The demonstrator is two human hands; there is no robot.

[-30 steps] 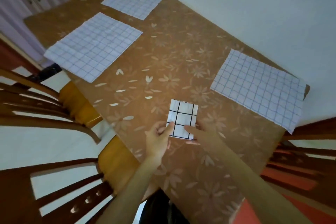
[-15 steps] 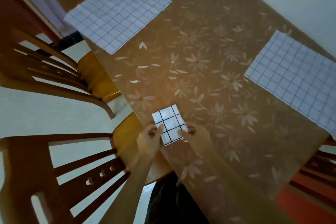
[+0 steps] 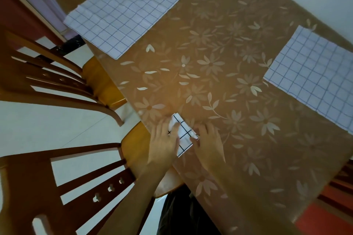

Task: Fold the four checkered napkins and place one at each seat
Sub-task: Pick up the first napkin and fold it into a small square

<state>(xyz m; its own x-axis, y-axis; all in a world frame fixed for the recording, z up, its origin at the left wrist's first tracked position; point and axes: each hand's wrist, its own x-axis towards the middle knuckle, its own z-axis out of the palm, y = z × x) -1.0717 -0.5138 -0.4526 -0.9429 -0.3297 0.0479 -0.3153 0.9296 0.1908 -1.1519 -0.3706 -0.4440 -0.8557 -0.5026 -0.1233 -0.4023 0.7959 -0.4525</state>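
Shiny brown flowery bench (image 3: 210, 44), wood chair (image 3: 76, 187) at its near-left edge. Small square folded napkin (image 3: 184, 135) lies at that edge; left hand (image 3: 164, 143) & right hand (image 3: 209, 143) press it w/ flat fingers.

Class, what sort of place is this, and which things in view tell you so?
Probably a home dining room: a table with a floral cover, wooden chairs pushed up to it, and checkered napkins laid out by the seats.
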